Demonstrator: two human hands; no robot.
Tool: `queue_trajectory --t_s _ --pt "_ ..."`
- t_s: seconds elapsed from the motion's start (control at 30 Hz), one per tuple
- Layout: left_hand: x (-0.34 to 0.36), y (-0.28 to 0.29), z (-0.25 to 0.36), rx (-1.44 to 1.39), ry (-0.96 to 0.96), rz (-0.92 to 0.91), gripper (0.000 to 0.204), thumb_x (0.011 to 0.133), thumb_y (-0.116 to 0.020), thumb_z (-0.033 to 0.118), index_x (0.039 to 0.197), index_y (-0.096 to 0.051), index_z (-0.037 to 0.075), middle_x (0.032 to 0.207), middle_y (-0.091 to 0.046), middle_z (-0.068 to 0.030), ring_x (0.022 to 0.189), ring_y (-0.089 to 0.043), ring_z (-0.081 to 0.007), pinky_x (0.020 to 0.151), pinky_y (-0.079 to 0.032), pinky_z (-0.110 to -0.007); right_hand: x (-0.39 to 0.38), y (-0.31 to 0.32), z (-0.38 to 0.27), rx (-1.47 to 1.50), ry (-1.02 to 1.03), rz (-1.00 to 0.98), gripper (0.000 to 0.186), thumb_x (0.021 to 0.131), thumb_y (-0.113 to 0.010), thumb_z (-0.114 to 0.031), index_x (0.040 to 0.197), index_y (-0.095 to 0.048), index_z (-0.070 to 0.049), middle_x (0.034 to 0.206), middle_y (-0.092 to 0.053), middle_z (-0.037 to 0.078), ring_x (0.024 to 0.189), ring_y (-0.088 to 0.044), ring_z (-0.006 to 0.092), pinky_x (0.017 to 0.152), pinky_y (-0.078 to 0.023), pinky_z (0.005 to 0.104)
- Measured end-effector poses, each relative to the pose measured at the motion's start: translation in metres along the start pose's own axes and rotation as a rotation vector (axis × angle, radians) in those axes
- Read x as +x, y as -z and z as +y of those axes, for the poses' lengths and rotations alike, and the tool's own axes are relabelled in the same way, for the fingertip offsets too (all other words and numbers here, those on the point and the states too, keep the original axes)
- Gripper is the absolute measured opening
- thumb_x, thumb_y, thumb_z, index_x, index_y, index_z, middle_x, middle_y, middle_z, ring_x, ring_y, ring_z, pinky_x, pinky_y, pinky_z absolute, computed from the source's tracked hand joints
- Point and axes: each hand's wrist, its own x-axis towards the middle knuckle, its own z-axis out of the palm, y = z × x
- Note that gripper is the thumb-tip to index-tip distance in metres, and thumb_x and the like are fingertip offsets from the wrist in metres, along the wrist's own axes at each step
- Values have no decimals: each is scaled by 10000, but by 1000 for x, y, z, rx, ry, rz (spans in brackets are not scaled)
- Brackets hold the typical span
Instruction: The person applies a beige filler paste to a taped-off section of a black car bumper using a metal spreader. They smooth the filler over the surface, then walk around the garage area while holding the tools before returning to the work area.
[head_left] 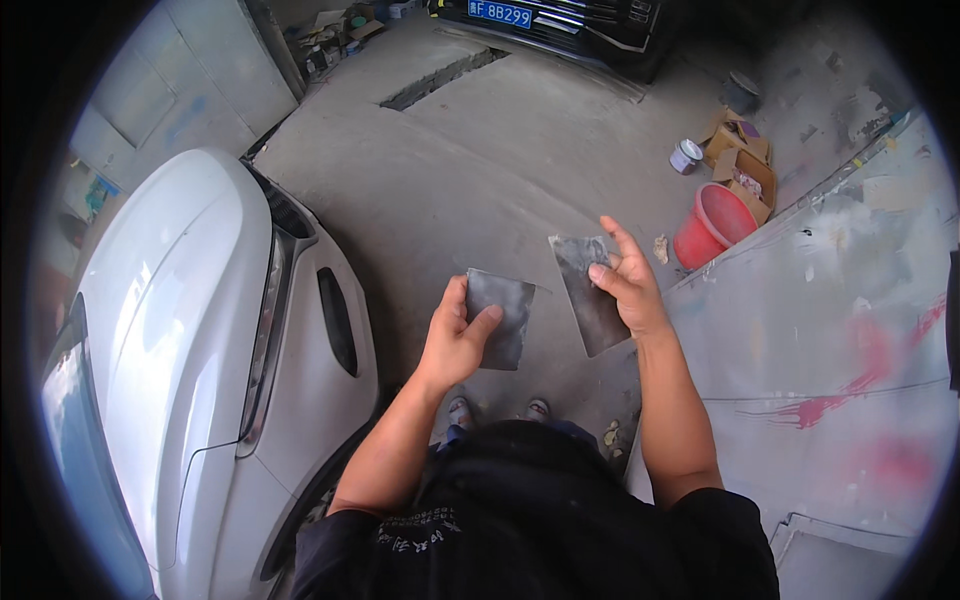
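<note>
Left hand (pixel 450 335): pinching the left sheet (pixel 512 345), thumb flat on its dark face, fingers wrapped behind it.
Right hand (pixel 634 292): thumb pressed on the right sheet (pixel 594 318), one finger stretched up free of it — the lighter hold of the two, by my eye.
Sheets: both dark grey and thin, held up in front of the body, side by side with a gap between, the right one tilted.
Floor (pixel 480 210): bare concrete below; a sheet could drop there if the right thumb eased, and a corner might chip.
White car (pixel 190 290): at the left, apart from both sheets — a careless swing that way could scratch its paint.
Bucket (pixel 690 244): red, beyond the right hand, close by the boxes (pixel 762 178); stepping forward while watching the sheets could mean kicking it.
</note>
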Motion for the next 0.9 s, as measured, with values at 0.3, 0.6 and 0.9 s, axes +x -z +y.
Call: queue_trajectory --t_s 0.3,0.6,0.9 --pt "10 14 2 53 237 -65 310 991 -464 278 965 -616 9 778 -566 14 718 -498 -63 647 -405 -227 -23 5 -2 -230 -21 -24 783 867 -608 -53 1481 -123 -28 906 -632 60 803 -549 80 777 -433 232" --pt "23 -17 12 170 192 -205 123 938 -590 122 972 -603 5 777 -582 27 752 -528 -55 686 -445 -216 -28 -3 10 -518 -57 -266 763 850 -594 8 1483 -173 -50 879 -628 51 804 -544 67 737 -432 210" --pt "13 -3 -2 339 228 -301 217 946 -595 202 861 -600 3 747 -564 43 691 -472 -40 621 -423 -227 -32 2 10 -453 -127 -174 741 826 -631 -61 1462 -250 -81 804 -613 47 753 -504 95 782 -423 249"
